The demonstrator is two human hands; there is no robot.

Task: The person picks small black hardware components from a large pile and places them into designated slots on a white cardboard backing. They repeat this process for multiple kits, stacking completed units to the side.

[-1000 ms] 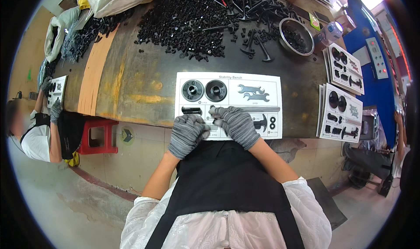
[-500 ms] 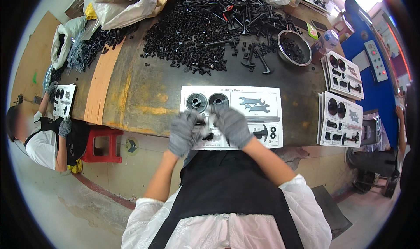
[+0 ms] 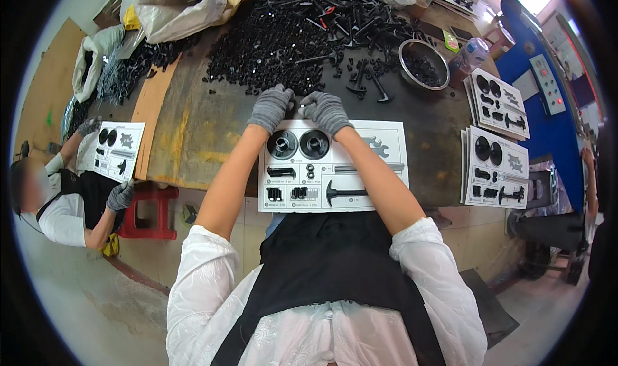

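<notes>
Both my hands wear grey knit gloves and reach beyond the far edge of a white printed card (image 3: 386,199). My left hand (image 3: 272,109) is closed at the near fringe of a large pile of small black bolts (image 3: 264,54). Beside it, my right hand (image 3: 326,112) has its fingers curled together; what either hand pinches is too small to make out. On the card lie two round black discs (image 3: 314,145), small black bolts and nuts, and a black T-shaped handle (image 3: 344,192). Grey wrenches (image 3: 378,148) on it are partly behind my right forearm.
A steel bowl (image 3: 404,78) of black parts stands right of the pile, near loose T-handles (image 3: 381,89) and a bottle (image 3: 474,52). Stacked filled cards (image 3: 471,183) sit at the right edge. On the left, a co-worker holds another card (image 3: 129,134) by a red stool (image 3: 149,218).
My hands have moved from over the card to its far side, by the bolt pile, uncovering the card's middle. The co-worker's card has moved rightward and tilted.
</notes>
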